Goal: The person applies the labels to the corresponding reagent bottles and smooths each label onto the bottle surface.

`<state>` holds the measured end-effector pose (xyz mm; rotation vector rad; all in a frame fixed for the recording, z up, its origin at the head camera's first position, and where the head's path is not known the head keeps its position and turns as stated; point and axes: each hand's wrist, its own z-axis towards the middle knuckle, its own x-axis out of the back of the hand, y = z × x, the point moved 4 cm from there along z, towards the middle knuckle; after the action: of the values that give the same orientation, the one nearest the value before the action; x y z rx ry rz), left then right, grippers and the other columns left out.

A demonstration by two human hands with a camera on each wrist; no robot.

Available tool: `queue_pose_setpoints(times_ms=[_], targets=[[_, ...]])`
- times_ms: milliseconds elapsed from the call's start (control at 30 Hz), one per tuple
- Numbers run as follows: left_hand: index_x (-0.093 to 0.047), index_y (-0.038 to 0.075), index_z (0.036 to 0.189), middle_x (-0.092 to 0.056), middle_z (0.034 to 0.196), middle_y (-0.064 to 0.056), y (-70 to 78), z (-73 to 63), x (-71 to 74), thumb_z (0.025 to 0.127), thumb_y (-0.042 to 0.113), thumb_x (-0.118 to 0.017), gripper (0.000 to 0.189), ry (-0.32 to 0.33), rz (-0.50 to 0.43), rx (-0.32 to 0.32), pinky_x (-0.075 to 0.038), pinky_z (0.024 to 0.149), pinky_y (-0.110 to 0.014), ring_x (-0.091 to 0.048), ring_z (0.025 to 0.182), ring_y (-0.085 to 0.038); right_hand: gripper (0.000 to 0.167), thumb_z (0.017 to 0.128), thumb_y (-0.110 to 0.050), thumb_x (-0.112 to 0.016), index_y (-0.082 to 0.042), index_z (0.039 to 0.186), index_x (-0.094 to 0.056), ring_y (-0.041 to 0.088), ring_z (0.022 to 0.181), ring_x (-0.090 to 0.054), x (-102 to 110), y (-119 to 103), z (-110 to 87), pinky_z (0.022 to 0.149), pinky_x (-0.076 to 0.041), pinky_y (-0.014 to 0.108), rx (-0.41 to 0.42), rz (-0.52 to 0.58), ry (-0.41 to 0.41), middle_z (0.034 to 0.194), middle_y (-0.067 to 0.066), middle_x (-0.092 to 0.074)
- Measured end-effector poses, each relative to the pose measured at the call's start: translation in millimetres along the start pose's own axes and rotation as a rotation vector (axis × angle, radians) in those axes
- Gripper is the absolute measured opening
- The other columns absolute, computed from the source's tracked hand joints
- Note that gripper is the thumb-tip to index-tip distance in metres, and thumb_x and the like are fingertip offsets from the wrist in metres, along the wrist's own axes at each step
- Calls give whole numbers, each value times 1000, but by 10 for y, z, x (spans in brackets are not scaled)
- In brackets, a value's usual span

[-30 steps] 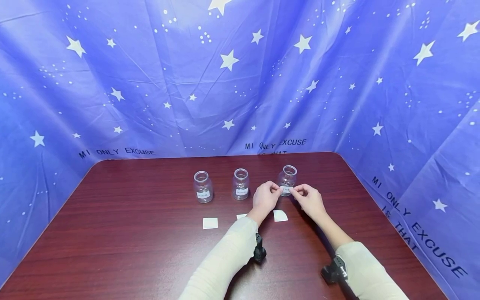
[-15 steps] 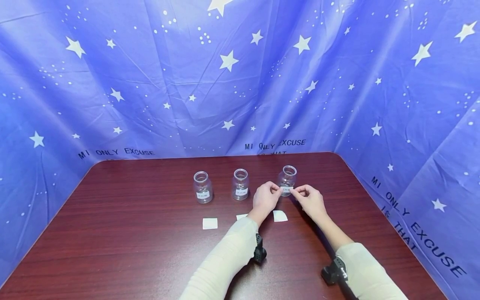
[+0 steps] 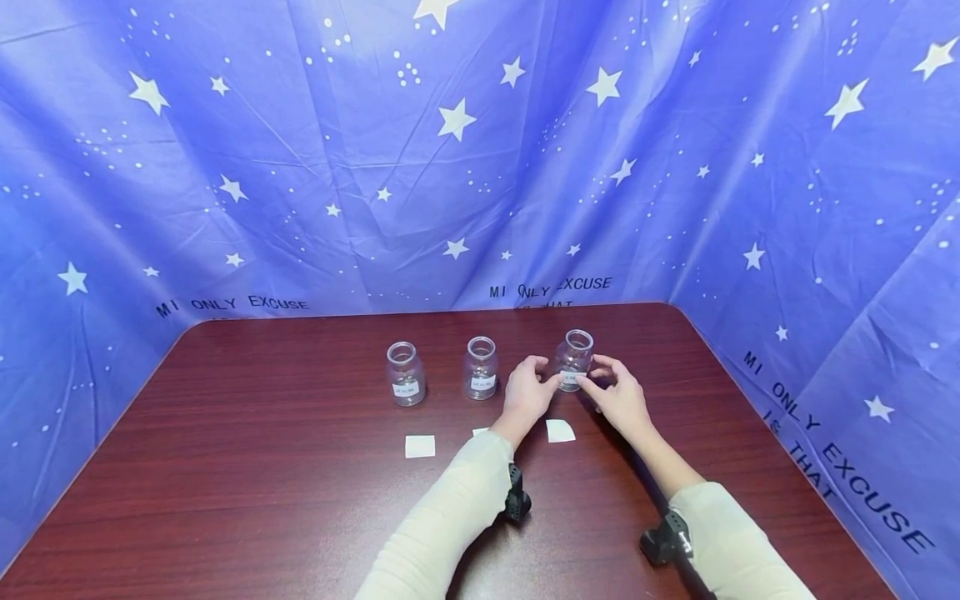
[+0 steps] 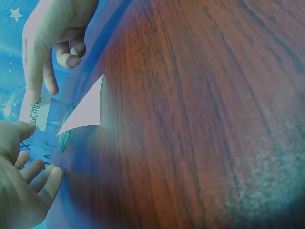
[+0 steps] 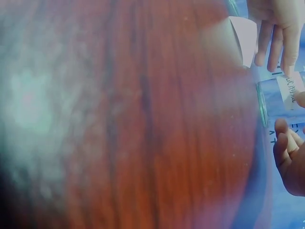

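Note:
An uncapped clear glass jar (image 3: 574, 353) stands upright at the back right, with a white printed label (image 3: 571, 377) across its front. My left hand (image 3: 529, 393) has its thumb at the label's left end, its other fingers spread loosely beside the jar. On the other side my right hand (image 3: 621, 402) lays its thumb on the label's right end, fingers extended along the jar. Dark characters show on the label (image 4: 39, 113) between both thumbs in the left wrist view. The jar's glass base (image 5: 261, 105) appears in the right wrist view.
Two more labelled glass jars, a middle one (image 3: 481, 367) and a left one (image 3: 406, 373), stand in the row. White paper pieces lie in front: a left one (image 3: 420, 447), a right one (image 3: 560, 431) and a middle one mostly hidden by the left sleeve (image 3: 457, 500).
The fingers of both hands have opened away from their thumbs and spread to the jar's sides. The thumbs stay at the label's ends; the other jars and papers have not moved.

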<state>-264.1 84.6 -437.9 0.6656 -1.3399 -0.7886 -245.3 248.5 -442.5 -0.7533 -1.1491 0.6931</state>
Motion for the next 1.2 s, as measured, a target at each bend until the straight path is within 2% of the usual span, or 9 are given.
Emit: queue_pose_setpoints(times_ms=[133, 300, 533, 833, 1200], targets=[[-58, 10, 125, -66, 117, -6, 0, 15, -32, 87, 27, -66, 43, -32, -27, -29, -50, 88, -29, -65, 102, -17, 54, 82, -24, -72, -8, 128, -51, 5, 45, -53, -33, -13, 4, 48, -48, 23, -10, 5, -27, 107, 19, -65], [-60, 10, 124, -68, 114, -4, 2, 17, -64, 89, 26, -63, 38, -52, -40, -62, -50, 87, -26, -65, 100, -15, 55, 80, -27, -74, -8, 127, -51, 4, 45, -53, -70, -18, 3, 48, -48, 23, -21, 25, -20, 108, 18, -65], [-64, 10, 119, -70, 108, -2, 18, 14, -42, 89, 28, -63, 36, -45, -32, -46, -50, 85, -26, -66, 97, -14, 53, 81, -28, -73, -6, 126, -53, 3, 43, -52, -63, -15, 5, 47, -48, 22, -4, 29, -12, 105, 19, -65], [-64, 13, 119, -72, 102, -1, 7, 26, -50, 88, 30, -63, 35, -40, -22, -23, -50, 80, -25, -66, 90, -11, 45, 86, -22, -68, -2, 124, -58, 16, 43, -55, 26, -31, 30, 49, -48, 23, 62, 56, -67, 100, 21, -67], [-65, 11, 117, -71, 103, -1, 2, 29, -65, 87, 26, -65, 33, -42, -33, -15, -50, 79, -25, -66, 89, -11, 41, 89, -16, -64, 0, 126, -56, 11, 42, -53, 43, 20, 42, 47, -48, 25, 71, 80, -101, 100, 25, -66]])
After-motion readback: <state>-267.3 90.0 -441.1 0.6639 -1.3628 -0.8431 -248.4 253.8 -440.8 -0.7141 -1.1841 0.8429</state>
